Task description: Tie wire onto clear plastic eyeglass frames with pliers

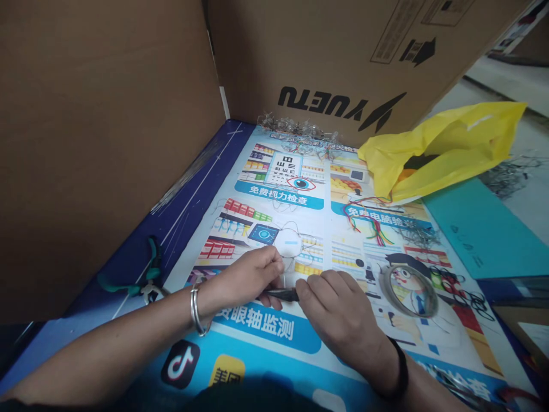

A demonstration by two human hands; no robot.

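Note:
My left hand (255, 277), with a silver bangle at its wrist, is closed, its thumb and finger pinching thin wire. Fine strands of this bent wire (288, 264) rise in loops just beyond the fingertips. My right hand (338, 320), a black band round its wrist, is wrapped about a dark narrow tool (281, 294). The tool's tip points left and lies against the left fingers; its handle is hidden in my fist, so its kind is unclear. Both hands are close together above a printed poster (274, 349).
Green-handled pliers (150, 274) lie left, near straight wires (184, 177). Tall cardboard (300, 51) walls the back and left. A tape roll (409, 290), black loops (469, 297), coloured cords (375, 226), a yellow bag (446, 149) and a teal sheet (489, 229) are right. Tangled wire pieces (300, 129) lie behind.

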